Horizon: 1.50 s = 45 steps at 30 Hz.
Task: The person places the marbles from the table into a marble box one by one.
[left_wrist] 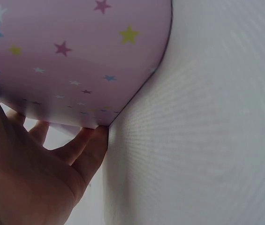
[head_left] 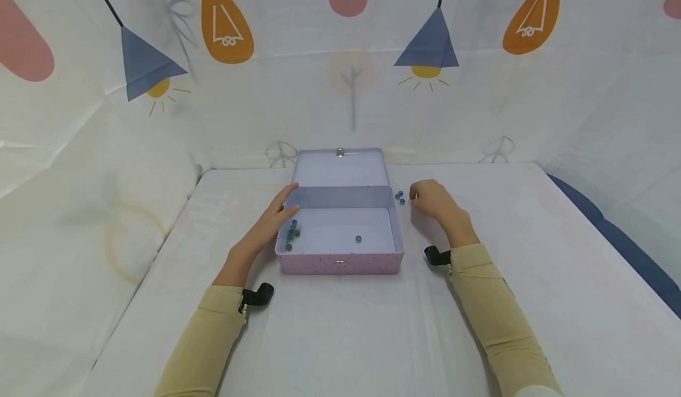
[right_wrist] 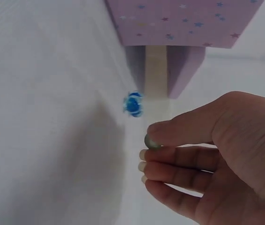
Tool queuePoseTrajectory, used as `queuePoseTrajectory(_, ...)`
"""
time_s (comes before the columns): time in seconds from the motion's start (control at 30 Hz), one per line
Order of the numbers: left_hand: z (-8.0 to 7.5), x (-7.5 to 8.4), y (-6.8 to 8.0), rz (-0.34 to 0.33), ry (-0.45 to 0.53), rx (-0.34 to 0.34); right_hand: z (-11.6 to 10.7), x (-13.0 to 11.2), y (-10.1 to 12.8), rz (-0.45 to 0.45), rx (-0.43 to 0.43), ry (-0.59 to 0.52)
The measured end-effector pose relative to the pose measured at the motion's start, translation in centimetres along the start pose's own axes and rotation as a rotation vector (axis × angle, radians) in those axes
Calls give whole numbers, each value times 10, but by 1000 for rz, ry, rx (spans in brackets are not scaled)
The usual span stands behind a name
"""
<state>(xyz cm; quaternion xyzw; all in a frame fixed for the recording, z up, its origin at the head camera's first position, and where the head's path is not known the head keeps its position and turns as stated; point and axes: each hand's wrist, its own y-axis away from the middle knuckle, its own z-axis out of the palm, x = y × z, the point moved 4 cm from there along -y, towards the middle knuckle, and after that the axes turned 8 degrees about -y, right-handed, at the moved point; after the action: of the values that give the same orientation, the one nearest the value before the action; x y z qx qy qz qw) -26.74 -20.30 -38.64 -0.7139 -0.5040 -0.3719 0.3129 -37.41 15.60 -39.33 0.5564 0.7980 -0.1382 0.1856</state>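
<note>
My left hand [head_left: 266,225] rests flat-fingered against the open tin [head_left: 340,231] mid-frame on the bench [head_left: 340,326], while my right hand [head_left: 433,199] pinches a small marble [right_wrist: 152,142], probably hard, smooth and slippery, best held between fingertips.

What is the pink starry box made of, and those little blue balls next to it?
The pink box looks like thin painted metal, a tin: smooth walls, rolled rim, small metal clasp, printed stars. It could be stiff card; the pictures leave that open. The blue marbles look like glass: shiny, see-through, with bright glints. The right hand pinches another small, darker ball, too hidden to judge.
</note>
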Motion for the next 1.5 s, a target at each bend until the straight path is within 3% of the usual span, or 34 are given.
queuePoseTrajectory(0.13,0,-1,-2,-7,-12,-1,-10,-7,2,-37,54,-16)
queuePoseTrajectory(0.37,3,-29,-14,-19,-19,19,-24,-22,7,-97,108,-45)
queuePoseTrajectory(0.53,4,-36,-15,0,-28,30,-29,-31,10,-128,137,-54)
queuePoseTrajectory(0.93,4,-35,-14,6,-32,36,-32,-65,19,-194,136,-81)
queuePoseTrajectory(1.33,4,-36,-15,-1,-38,33,-15,-87,18,-261,103,-38)
queuePoseTrajectory(1.5,2,-24,-11,-20,-27,15,-14,-90,19,-260,113,-24)
